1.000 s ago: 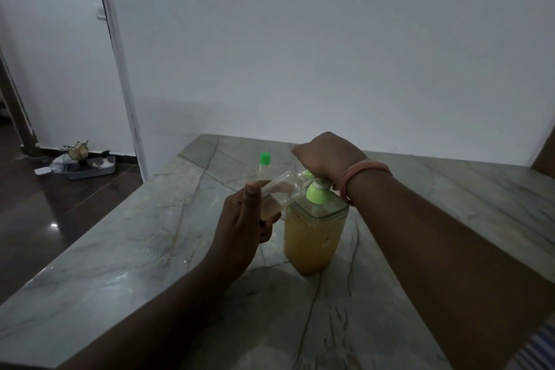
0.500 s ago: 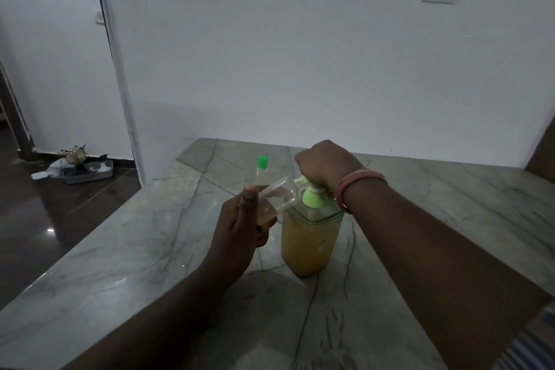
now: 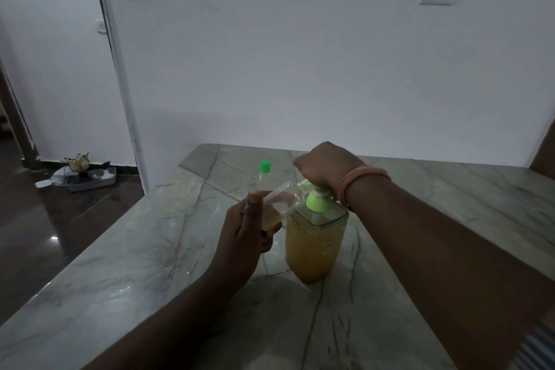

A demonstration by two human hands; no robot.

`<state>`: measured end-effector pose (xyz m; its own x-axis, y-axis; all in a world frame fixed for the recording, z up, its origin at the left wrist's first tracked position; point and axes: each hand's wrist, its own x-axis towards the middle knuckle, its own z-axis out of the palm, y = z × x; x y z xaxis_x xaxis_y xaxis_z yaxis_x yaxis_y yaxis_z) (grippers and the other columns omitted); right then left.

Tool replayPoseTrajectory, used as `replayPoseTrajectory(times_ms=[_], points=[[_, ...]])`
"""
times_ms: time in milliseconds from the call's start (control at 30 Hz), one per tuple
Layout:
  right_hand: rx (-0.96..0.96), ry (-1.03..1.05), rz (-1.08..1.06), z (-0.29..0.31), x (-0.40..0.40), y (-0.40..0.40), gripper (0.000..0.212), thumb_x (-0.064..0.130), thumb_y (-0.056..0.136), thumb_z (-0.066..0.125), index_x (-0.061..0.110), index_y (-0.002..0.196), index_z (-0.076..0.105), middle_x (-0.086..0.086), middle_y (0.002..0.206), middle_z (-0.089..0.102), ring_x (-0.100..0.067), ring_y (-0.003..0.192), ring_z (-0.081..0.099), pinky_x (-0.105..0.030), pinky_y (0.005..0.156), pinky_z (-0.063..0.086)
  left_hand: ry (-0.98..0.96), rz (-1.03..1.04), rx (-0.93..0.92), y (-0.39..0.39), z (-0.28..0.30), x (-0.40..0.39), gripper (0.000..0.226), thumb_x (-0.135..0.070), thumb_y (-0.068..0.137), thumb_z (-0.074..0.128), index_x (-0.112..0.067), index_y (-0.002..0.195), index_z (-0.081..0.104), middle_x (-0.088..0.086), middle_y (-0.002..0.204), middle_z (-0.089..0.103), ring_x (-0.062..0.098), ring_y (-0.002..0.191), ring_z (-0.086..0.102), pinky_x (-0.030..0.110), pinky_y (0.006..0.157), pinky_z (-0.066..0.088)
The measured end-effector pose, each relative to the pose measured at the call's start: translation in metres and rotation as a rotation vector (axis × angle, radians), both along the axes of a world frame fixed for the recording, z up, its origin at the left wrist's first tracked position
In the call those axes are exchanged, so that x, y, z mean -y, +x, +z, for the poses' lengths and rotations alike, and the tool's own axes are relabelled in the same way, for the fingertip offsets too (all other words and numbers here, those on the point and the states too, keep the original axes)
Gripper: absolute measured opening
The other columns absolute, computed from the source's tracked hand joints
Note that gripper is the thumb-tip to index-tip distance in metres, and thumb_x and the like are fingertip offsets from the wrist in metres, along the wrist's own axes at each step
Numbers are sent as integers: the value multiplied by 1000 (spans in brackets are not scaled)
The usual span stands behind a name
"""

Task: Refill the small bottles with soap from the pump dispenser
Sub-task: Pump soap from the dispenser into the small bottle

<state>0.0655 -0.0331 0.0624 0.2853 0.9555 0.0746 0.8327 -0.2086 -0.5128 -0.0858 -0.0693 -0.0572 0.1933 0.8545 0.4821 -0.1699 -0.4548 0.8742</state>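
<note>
Tilting a small bottle [image 3: 277, 204] so its mouth meets the spout, the left hand [image 3: 243, 231] is gripping it while the right hand [image 3: 326, 165] is curling over the dispenser [image 3: 313, 240] pump on the surface [image 3: 150, 249].

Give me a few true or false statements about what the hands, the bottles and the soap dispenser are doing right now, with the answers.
1. The left hand holds a tilted small clear bottle. True.
2. The right hand rests flat on the marble table. False: it presses on top of the pump dispenser.
3. A bottle with a green cap stands behind the held one. True.
4. The dispenser holds blue liquid. False: it looks yellow-orange.
</note>
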Motion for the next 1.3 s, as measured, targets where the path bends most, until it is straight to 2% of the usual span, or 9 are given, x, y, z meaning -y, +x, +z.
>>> replayPoseTrajectory(times_ms=[133, 233, 600, 733, 833, 967, 1100, 1233, 1300], points=[[-34, 46, 7, -3, -3, 4, 28, 35, 88, 48, 14, 71, 53, -8, 80, 59, -22, 68, 55, -28, 55, 36, 15, 10, -11, 1, 1, -2, 80, -87, 79, 36, -23, 111, 71, 6, 65, 59, 13, 50, 45, 22, 43, 35], [-5, 22, 9, -6, -3, 6, 27, 26, 90, 47, 12, 68, 51, -8, 81, 55, -24, 73, 54, -28, 60, 38, 18, 12, -8, 1, -1, -3, 86, -88, 78, 37, -16, 114, 69, 1, 64, 60, 11, 49, 46, 21, 43, 35], [2, 31, -20, -10, -5, 6, 26, 36, 85, 47, 15, 70, 53, -8, 83, 60, -25, 74, 56, -30, 64, 39, 7, 15, 13, 0, -2, -3, 73, -78, 86, 36, -19, 111, 72, 4, 64, 58, 14, 50, 43, 23, 43, 34], [69, -3, 7, -2, -4, 3, 27, 39, 83, 46, 16, 74, 56, -6, 84, 62, -24, 75, 60, -30, 64, 44, 1, 3, 5, 1, 0, -1, 83, -83, 82, 38, -13, 114, 70, 2, 62, 58, 11, 49, 44, 21, 43, 34], [42, 45, -12, -5, -6, 3, 29, 41, 85, 47, 16, 75, 57, -7, 86, 64, -26, 79, 61, -31, 68, 44, 6, 17, 1, 0, 0, -2, 74, -74, 86, 36, -13, 114, 68, 1, 63, 59, 11, 49, 45, 21, 43, 35], [53, 22, 17, -6, -3, 5, 28, 34, 90, 43, 15, 72, 54, -6, 83, 57, -23, 74, 55, -32, 68, 40, 16, 4, 10, 0, 0, 0, 93, -88, 77, 38, -9, 115, 68, 0, 62, 58, 9, 48, 45, 21, 43, 35], [112, -21, 41, -2, -5, 3, 28, 36, 86, 44, 16, 69, 54, -6, 80, 61, -23, 70, 57, -30, 65, 42, 18, -10, 24, 1, 1, 1, 92, -89, 77, 40, -10, 114, 69, 1, 61, 58, 9, 47, 44, 21, 43, 33], [-16, 58, -18, -7, -5, 5, 29, 40, 87, 48, 16, 71, 53, -4, 78, 59, -24, 75, 58, -30, 65, 40, 21, 4, 19, 0, 2, -1, 90, -87, 78, 39, -10, 114, 68, 2, 62, 56, 10, 49, 44, 22, 43, 34], [16, 36, -6, -7, -2, 5, 27, 37, 88, 47, 16, 72, 54, -4, 78, 57, -22, 73, 55, -30, 63, 38, 14, -3, 28, 0, 1, -1, 87, -87, 79, 40, -12, 113, 69, 2, 62, 55, 11, 48, 43, 22, 43, 33]])
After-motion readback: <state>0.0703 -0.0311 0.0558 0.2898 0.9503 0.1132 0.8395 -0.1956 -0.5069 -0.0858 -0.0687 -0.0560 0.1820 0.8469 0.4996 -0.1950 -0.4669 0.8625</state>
